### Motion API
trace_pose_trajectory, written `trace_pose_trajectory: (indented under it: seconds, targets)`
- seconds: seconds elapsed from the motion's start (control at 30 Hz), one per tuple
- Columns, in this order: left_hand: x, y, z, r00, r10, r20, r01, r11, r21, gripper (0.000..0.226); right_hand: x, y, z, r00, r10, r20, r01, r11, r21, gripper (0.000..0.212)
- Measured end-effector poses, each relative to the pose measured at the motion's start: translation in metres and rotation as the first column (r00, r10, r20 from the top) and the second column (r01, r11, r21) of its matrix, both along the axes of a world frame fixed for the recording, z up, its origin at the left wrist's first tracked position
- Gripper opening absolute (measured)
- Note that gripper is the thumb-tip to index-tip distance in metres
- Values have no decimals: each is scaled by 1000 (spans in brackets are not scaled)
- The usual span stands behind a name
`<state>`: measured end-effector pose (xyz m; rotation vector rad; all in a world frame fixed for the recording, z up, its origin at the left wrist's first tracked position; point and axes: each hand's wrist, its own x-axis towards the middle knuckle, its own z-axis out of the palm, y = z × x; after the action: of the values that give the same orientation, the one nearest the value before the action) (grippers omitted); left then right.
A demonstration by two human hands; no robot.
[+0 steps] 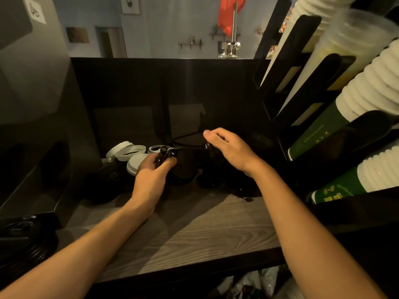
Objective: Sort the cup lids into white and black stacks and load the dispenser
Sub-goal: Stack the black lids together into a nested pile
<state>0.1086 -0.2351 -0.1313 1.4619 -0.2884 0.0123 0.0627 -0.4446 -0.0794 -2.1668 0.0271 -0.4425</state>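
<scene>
Several white lids [129,151] lie loose at the back left of the wooden counter [194,229]. Black lids [183,169] lie in a dark pile in the middle, hard to tell apart in the shadow. My left hand [151,171] pinches a black lid [165,155] held on edge just right of the white ones. My right hand [228,151] rests curled over a stack of black lids [212,156] at the pile's right side, fingers wrapped on it.
A black dispenser rack [302,117] on the right holds slanted stacks of white and green cups [367,87]. A large dark box [43,126] stands at left, with a stack of black lids [23,240] below it. A black back panel [172,83] closes the counter.
</scene>
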Motion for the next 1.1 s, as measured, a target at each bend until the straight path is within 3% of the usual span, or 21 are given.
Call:
trace_pose_trajectory:
  seconds: [0.07, 0.17, 0.27, 0.37, 0.5, 0.67, 0.9, 1.1]
  targets:
    - [-2, 0, 1, 999, -48, 13, 48, 999, -16, 24, -1, 8, 0, 998, 55, -26, -52, 994, 97, 68]
    - [-7, -2, 3, 993, -113, 18, 114, 993, -35, 29, 0, 24, -6, 992, 79, -102, -68, 992, 107, 82]
    - [-7, -1, 3, 990, -141, 6, 141, 988, -67, 27, 6, 30, -12, 996, 87, -35, -83, 991, 105, 68]
    - [-6, 2, 8, 984, -171, -48, 163, 976, -141, 27, 8, 29, -12, 988, 138, 64, -147, 974, 173, 27]
    - [-7, 3, 11, 978, -193, -75, 175, 964, -202, 29, 11, 26, -15, 980, 141, 143, -167, 968, 186, 38]
    - [-8, 5, 8, 968, -252, 7, 251, 965, -78, 48, 10, 29, -18, 958, 151, 244, -180, 978, 101, 38]
    - [-5, 6, 5, 956, -294, 10, 294, 953, -71, 41, 11, 29, -17, 949, 255, 184, -272, 959, 74, 30]
    - [-8, 7, 7, 941, -337, -30, 335, 941, -47, 43, 12, 29, -20, 944, 192, 269, -200, 980, 3, 31]
